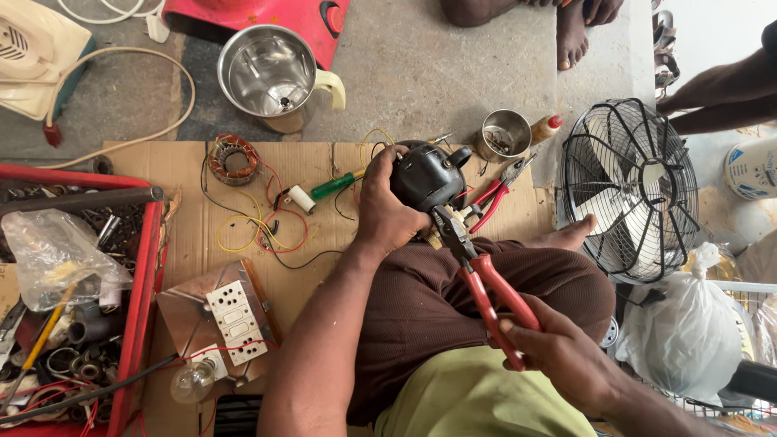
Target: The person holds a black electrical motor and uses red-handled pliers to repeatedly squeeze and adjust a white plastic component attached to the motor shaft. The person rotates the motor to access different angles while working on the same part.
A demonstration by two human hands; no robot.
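My left hand [384, 206] grips a black fan motor [426, 173] and holds it over my crossed legs. My right hand [560, 353] is closed on the red handles of a pair of pliers [486, 283]. The pliers' dark jaws meet the underside of the motor. A second pair of red-handled pliers [495, 194] lies on the cardboard sheet [186, 243] just right of the motor. A green-handled screwdriver [336, 185] lies to the motor's left, beside yellow, red and black wires [259, 231].
A copper coil [232, 159] and a switch board with a bulb [231, 320] sit on the cardboard. A red crate of parts [73, 299] is at left. A steel jar [271, 74], small tin [503, 133], caged fan [631, 188] and other people's feet lie beyond.
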